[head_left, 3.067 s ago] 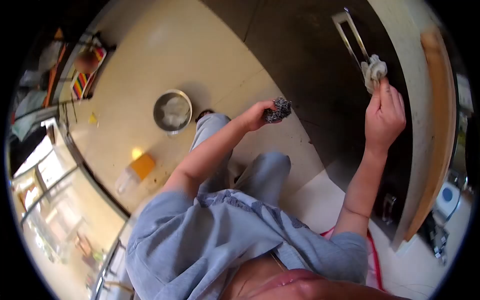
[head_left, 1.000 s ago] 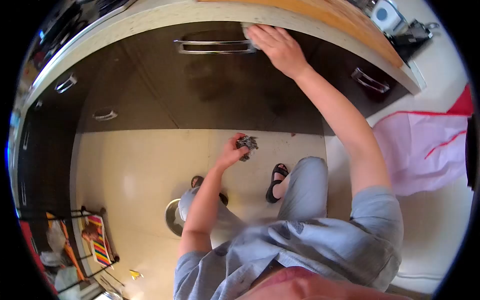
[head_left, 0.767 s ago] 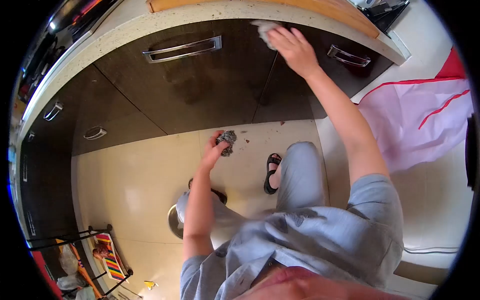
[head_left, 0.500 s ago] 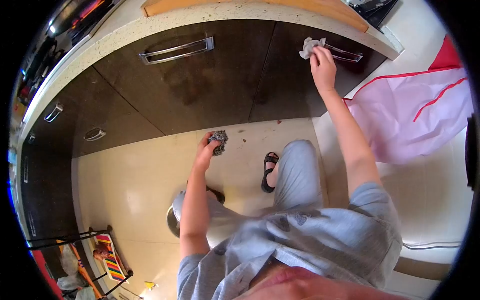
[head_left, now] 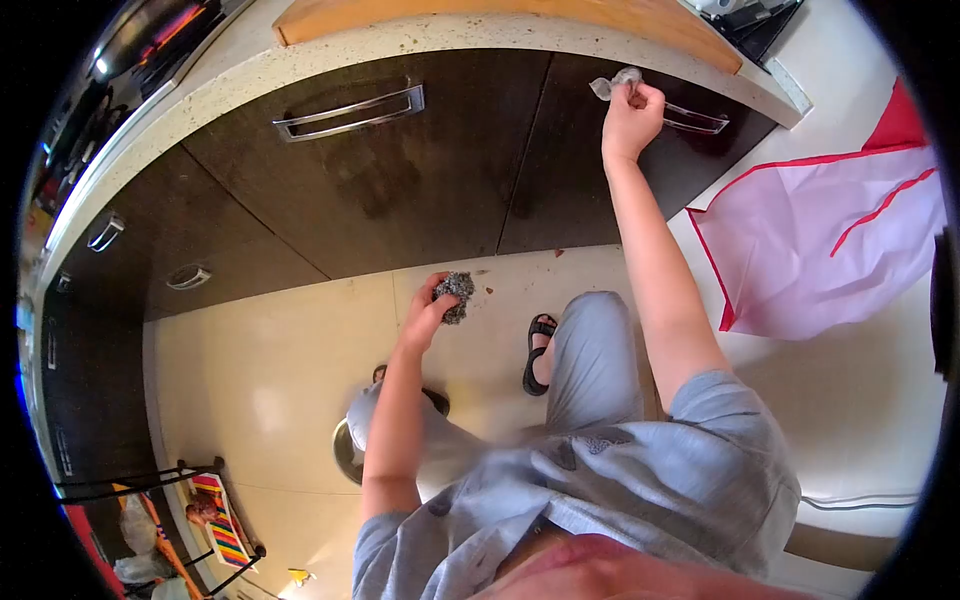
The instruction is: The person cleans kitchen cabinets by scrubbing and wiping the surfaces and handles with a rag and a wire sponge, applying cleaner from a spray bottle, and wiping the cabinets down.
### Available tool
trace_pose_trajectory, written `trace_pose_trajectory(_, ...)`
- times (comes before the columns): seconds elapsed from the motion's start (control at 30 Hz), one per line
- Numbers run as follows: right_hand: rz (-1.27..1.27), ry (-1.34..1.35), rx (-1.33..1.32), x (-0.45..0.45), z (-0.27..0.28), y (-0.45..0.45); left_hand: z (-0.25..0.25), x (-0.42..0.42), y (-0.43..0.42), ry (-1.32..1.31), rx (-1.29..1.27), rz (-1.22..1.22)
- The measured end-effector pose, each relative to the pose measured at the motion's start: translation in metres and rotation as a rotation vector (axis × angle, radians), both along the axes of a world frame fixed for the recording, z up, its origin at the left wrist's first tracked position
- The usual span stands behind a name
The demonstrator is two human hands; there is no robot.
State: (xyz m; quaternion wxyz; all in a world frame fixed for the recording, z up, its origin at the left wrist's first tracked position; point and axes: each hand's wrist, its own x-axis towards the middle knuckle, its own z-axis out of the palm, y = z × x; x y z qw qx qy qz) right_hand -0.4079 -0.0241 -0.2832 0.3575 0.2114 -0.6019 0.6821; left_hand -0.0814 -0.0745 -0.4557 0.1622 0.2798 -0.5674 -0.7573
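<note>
My left hand [head_left: 424, 318] is closed round a grey steel wool scourer [head_left: 454, 298], held out over the floor in front of the dark cabinets. My right hand [head_left: 632, 122] pinches a crumpled whitish cloth or tissue [head_left: 608, 86]; which of the two I cannot tell. It is up against the upper part of the right cabinet door [head_left: 570, 170], just left of that door's metal handle [head_left: 696, 120]. On the middle cabinet door [head_left: 450, 170], smeary marks show below a wide metal handle [head_left: 350, 114].
A speckled countertop [head_left: 230, 88] with a wooden board [head_left: 500, 22] runs above the doors. White fabric with red trim [head_left: 800, 240] hangs at the right. A black-framed rack [head_left: 140, 488] stands lower left. Small dark scraps lie on the floor [head_left: 250, 380] near the cabinets.
My right hand has shifted left with the crumpled piece, away from the handle, and its wrist has turned. My left hand has moved slightly right with the scourer.
</note>
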Motion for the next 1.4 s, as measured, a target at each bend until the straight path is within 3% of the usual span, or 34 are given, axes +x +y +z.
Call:
trace_pose_trajectory(0.1,-0.033,0.007,-0.146,0.014,0.004,-0.029,0.010,0.000,-0.001,-0.045,-0.035,-0.029)
trace_pose_trajectory(0.17,0.016,0.004,-0.103,0.053,0.012,-0.053,0.012,-0.004,-0.004,-0.062,-0.056,-0.043)
trace_pose_trajectory(0.27,0.123,0.021,-0.240,0.097,0.013,-0.100,0.004,-0.010,-0.002,-0.036,-0.034,-0.034)
trace_pose_trajectory(0.37,0.064,-0.028,-0.363,0.116,0.021,-0.115,-0.009,-0.013,-0.001,-0.026,-0.027,-0.026)
trace_pose_trajectory(0.47,0.221,-0.008,-0.260,0.114,0.010,-0.106,-0.017,-0.015,-0.005,-0.025,-0.010,-0.069)
trace_pose_trajectory(0.57,0.415,0.123,0.067,0.127,-0.001,-0.087,-0.012,-0.017,-0.007,-0.052,-0.047,-0.083)
trace_pose_trajectory(0.63,0.349,0.522,0.166,0.138,0.009,-0.094,-0.012,-0.020,-0.008,-0.056,-0.082,-0.074)
trace_pose_trajectory(0.7,0.115,0.850,0.439,0.142,0.027,-0.105,-0.006,-0.016,-0.009,-0.064,-0.075,-0.070)
trace_pose_trajectory(0.73,0.052,0.866,0.567,0.136,0.030,-0.110,-0.004,-0.015,-0.010,-0.066,-0.072,-0.071)
trace_pose_trajectory(0.83,0.056,0.902,0.572,0.116,0.032,-0.091,-0.006,-0.009,-0.014,-0.019,-0.094,-0.028)
trace_pose_trajectory(0.97,-0.045,0.486,0.458,0.057,-0.010,-0.041,-0.010,0.000,-0.020,0.014,-0.013,0.046)
trace_pose_trajectory(1.03,0.176,0.231,0.585,0.065,-0.020,-0.019,-0.012,0.007,-0.022,0.012,0.000,0.035)
trace_pose_trajectory(1.07,0.408,-0.044,0.613,0.062,-0.030,-0.013,-0.016,0.009,-0.024,0.015,0.023,0.025)
trace_pose_trajectory(1.1,0.778,-0.581,0.503,0.082,-0.017,0.000,-0.012,0.011,-0.021,0.019,0.048,0.042)
trace_pose_trajectory(1.13,1.119,-0.708,0.308,0.083,-0.024,0.014,-0.005,0.014,-0.019,0.024,0.071,0.063)
trace_pose_trajectory(1.17,1.458,-0.814,0.087,0.083,-0.031,0.022,0.000,0.018,-0.018,0.033,0.089,0.091)
trace_pose_trajectory(1.2,1.617,-0.856,-0.013,0.091,-0.036,0.029,-0.003,0.022,-0.017,0.109,0.178,0.109)
trace_pose_trajectory(1.3,1.737,-0.892,0.033,0.125,-0.026,0.047,-0.002,0.031,-0.012,0.258,0.362,0.193)
trace_pose_trajectory(1.4,1.741,-0.908,0.107,0.135,-0.030,0.056,-0.006,0.041,-0.012,0.389,0.465,0.112)
